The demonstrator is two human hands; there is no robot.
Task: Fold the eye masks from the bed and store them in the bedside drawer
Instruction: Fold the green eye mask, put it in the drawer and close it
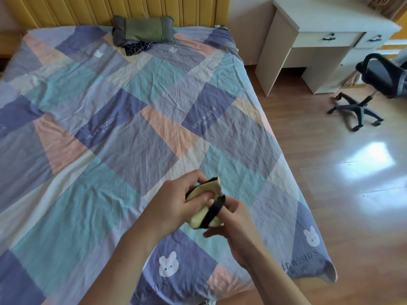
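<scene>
A pale yellow eye mask point(201, 217) with a black strap is held folded above the near right part of the bed point(110, 128). My left hand point(176, 203) grips its upper part, thumb pressed on the yellow fabric. Under and to the right of it, my right hand point(229, 219) has its fingers hooked through the black strap point(214, 211), which wraps around the folded mask. A dark patterned cloth item point(137, 48) lies far off by the pillow; what it is I cannot tell. No bedside drawer can be made out.
A green-grey pillow point(143, 29) rests at the yellow headboard. Right of the bed stand a white desk point(319, 36) with two drawers and a black swivel chair point(378, 84) on the wooden floor point(330, 194).
</scene>
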